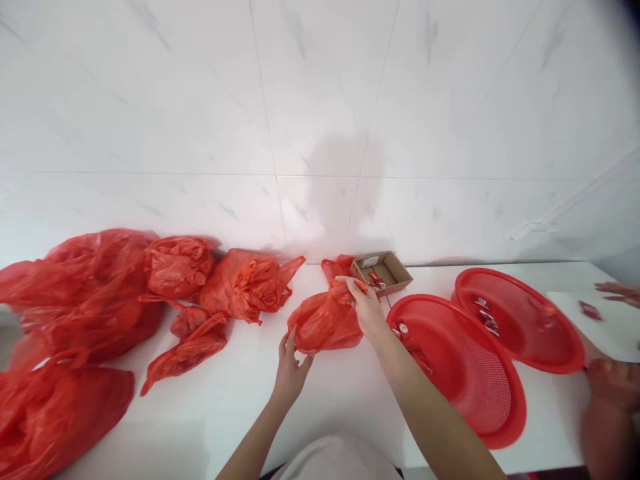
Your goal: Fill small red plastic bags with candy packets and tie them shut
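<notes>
Red bag [325, 327], long axis diag., neck [341, 292] upper-R in R grip [367, 307], L grip [292, 371] wide

The person's bare left forearm [253, 440] and right forearm [425, 407] reach forward and slant inward toward each other. The right hand [369, 308] is farther forward, its back turned up and its fingers drawn together in a pinching grip, pointing inward. The left hand [291, 375] sits lower and nearer the body, its fingers loosely curved and pointing forward, the thumb [306, 363] spread well apart. The two hands do not touch.
</notes>
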`<state>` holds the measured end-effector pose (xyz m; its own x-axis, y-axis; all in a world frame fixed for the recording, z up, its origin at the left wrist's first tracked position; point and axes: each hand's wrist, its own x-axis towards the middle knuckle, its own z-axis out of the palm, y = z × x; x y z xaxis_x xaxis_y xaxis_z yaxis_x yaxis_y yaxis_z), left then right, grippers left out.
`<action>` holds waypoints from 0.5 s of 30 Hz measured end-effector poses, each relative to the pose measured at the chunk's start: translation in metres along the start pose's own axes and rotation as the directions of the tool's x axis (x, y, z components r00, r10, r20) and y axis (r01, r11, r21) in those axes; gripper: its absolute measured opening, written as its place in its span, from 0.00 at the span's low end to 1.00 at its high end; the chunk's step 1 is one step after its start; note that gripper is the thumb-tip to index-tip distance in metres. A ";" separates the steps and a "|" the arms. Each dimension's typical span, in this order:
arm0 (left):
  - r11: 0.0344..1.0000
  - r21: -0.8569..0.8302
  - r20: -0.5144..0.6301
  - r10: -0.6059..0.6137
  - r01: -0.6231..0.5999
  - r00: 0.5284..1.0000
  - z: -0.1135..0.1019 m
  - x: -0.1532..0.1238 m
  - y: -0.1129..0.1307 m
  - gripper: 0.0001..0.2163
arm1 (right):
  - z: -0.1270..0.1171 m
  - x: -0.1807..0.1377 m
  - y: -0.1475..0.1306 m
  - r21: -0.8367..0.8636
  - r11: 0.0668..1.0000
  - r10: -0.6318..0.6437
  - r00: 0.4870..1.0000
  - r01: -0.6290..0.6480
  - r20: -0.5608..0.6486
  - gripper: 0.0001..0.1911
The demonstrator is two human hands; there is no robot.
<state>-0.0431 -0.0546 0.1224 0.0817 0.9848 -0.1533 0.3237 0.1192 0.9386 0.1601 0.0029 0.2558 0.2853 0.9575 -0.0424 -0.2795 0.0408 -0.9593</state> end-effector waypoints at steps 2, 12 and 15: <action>1.000 0.001 0.020 0.006 -0.006 1.000 0.006 0.003 0.003 0.34 | -0.001 -0.005 -0.017 0.089 0.994 -0.066 0.997 0.070 -0.040 0.20; 0.992 -0.113 0.014 -0.057 0.059 0.998 0.004 -0.025 0.017 0.30 | -0.017 -0.032 -0.049 0.313 0.945 -0.023 0.976 0.091 -0.215 0.14; 0.888 -0.399 0.075 -0.217 0.228 0.973 -0.012 -0.042 0.034 0.30 | -0.018 -0.047 -0.038 0.389 0.921 0.071 0.982 0.002 -0.173 0.14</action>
<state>-0.0467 -0.0904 0.1644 0.0801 0.9233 -0.3756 -0.0697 0.3811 0.9219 0.1741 -0.0487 0.2896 0.4191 0.8941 -0.1581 -0.6138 0.1506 -0.7750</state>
